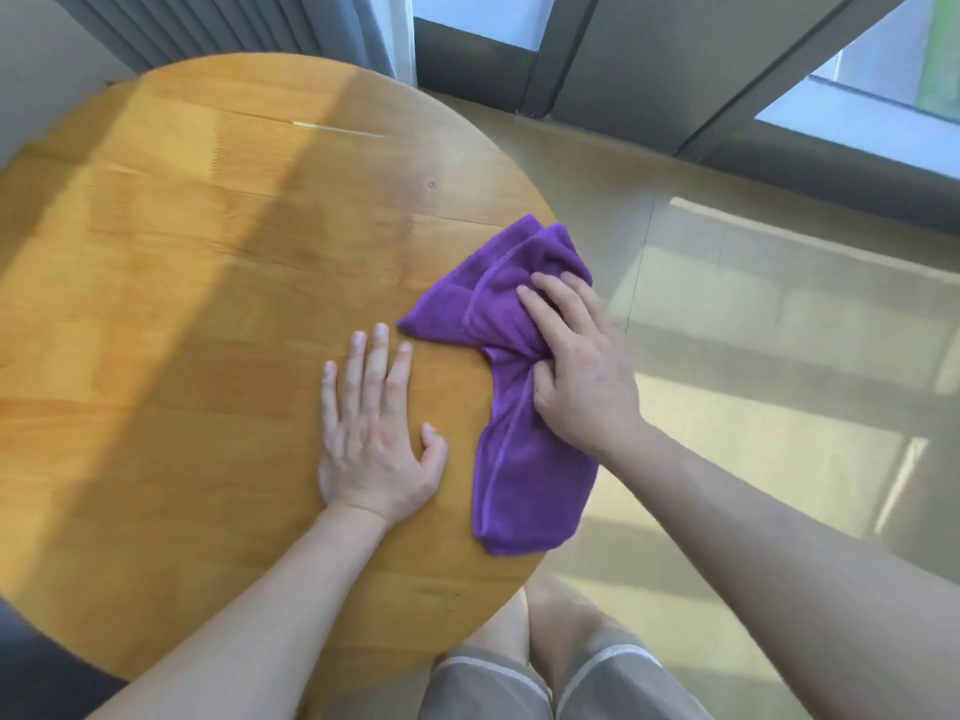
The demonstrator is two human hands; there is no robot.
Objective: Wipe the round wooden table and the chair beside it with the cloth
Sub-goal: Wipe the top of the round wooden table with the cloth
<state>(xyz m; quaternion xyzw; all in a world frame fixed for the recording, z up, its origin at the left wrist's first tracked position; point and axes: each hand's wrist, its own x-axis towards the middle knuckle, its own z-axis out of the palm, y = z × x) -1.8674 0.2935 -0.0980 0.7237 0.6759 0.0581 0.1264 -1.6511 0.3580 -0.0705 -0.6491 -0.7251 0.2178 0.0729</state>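
The round wooden table (208,283) fills the left and middle of the head view. A purple cloth (524,459) lies bunched along the table's right edge, its lower end hanging a little over the rim. My right hand (576,371) presses down on the cloth and pinches a fold of it. My left hand (374,428) rests flat on the tabletop just left of the cloth, fingers spread, holding nothing. No chair is clearly in view; a dark shape (36,662) shows at the lower left corner.
A grey curtain (234,28) hangs behind the table. Dark window frames (639,59) run along the back right. Pale wooden floor (753,356) with sun patches lies to the right. My legs in grey shorts (545,683) stand at the table's near edge.
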